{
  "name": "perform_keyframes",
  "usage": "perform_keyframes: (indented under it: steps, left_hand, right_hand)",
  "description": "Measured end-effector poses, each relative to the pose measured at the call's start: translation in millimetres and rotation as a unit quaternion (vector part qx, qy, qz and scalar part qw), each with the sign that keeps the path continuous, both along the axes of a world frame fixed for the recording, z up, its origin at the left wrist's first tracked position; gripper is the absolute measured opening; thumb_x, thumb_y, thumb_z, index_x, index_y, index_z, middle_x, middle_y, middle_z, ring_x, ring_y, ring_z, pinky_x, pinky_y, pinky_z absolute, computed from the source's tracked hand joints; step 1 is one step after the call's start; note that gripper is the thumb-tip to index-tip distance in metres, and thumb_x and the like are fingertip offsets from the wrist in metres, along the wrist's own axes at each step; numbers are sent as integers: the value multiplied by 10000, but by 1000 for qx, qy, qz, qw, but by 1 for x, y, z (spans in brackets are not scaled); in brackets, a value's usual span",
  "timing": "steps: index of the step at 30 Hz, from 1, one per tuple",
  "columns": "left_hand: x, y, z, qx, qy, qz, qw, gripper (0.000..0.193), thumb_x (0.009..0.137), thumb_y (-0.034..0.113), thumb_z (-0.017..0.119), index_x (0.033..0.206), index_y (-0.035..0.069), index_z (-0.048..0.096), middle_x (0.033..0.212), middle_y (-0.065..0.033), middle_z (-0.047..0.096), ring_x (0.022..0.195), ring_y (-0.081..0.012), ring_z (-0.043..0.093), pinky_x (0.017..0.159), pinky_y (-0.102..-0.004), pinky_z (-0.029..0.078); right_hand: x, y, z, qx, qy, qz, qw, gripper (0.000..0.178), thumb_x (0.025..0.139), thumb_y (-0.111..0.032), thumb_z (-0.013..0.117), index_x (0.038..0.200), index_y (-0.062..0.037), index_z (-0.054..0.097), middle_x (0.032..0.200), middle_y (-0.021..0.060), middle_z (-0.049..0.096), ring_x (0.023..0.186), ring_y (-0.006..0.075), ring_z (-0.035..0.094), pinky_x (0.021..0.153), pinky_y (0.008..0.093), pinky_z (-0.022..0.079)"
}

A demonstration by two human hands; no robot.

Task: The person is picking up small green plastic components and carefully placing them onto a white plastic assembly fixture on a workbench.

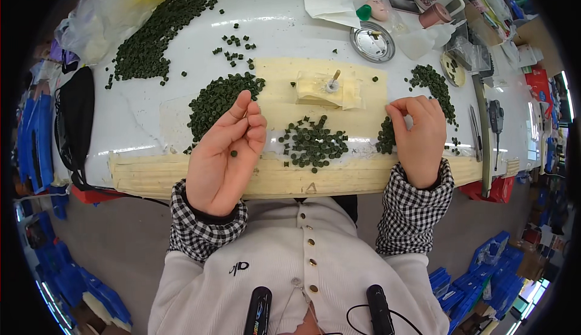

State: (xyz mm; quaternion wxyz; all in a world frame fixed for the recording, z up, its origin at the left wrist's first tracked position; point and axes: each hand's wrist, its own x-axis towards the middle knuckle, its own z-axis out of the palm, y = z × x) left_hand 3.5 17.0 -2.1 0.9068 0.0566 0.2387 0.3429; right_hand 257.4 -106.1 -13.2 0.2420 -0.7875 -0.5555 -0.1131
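**K:** Nearest to the lens: white buttoned top [302,256], checked cuffs, forearms coming in from the bottom edge. Then the white table [290,26], biggest thing in view. Pale tape strip [151,174] runs along its near edge, probably there to give the wrists a soft edge to rest on.

**M:** Piles?

**K:** Dark green pellets, sorted by zone. Largest heap [160,32] is far left, well out of reach, so it looks like bulk stock. Medium heap [221,96] sits just beyond the left hand. Loose scatter [315,141] is dead centre between the hands, likely the working batch. Smaller piles at right: one [433,84] behind the right hand, one [385,135] touching its thumb side.

**M:** Centre fixture?

**K:** Small taped block [327,88] on a cream sheet [321,99], with an upright pin [333,82] in it. It's placed midway so either hand can reach. Round metal lid [372,41] lies farther back, beside the clutter at the right.

**M:** Hands?

**K:** Left hand [227,156] is palm up, relaxed, fingers half curled, not clenched. A single pellet [233,153] lies loose in the palm, cupped rather than gripped; the flat palm serves as a tray for a look at it.

**M:** Right?

**K:** Right hand [419,138] is back up, fingertips bunched in a pinch over the table edge by the small pile. Can't tell if anything sits between the tips; the fingers hide it.
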Motion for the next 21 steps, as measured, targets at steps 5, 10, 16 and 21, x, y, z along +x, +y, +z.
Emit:
perform_keyframes:
  steps: [5, 10, 16, 21]
  left_hand:
    - [-2, 0, -2, -47, -40, -37, 997, 288, 979, -3, 415, 1262, -37, 458, 1161, -146, 531, 875, -134, 536, 777, -205, 513]
    - [-1, -1, -11, 29, -59, -96, 993, 287, 1023, 196, 419, 1179, -16, 534, 853, -38, 588, 671, -81, 490, 601, -197, 448]
    - [10, -10, -8, 123, 18, -139, 982, 304, 1007, 164, 456, 1222, -34, 537, 888, 17, 531, 696, -50, 398, 588, -184, 352]
    - [13, -9, -8, 159, 49, -156, 974, 285, 980, 96, 488, 1244, -5, 530, 971, -20, 571, 624, -40, 354, 554, -182, 326]
  right_hand:
    - [-2, 0, 0, -16, -17, 24, 999, 98, 789, -62, 676, 817, -33, 586, 764, 65, 580, 757, 266, 521, 672, 365, 410]
    - [-11, -1, 6, 47, 116, 11, 992, 67, 823, -15, 649, 856, -8, 592, 769, 95, 599, 704, 259, 563, 640, 347, 451]
    - [-36, 1, 22, 119, 172, 75, 975, 134, 799, 46, 667, 929, 13, 661, 788, 115, 634, 663, 211, 605, 583, 285, 474]
    - [-56, 3, 30, 119, 233, 149, 954, 179, 769, 53, 699, 940, 0, 692, 814, 112, 656, 695, 198, 635, 600, 272, 496]
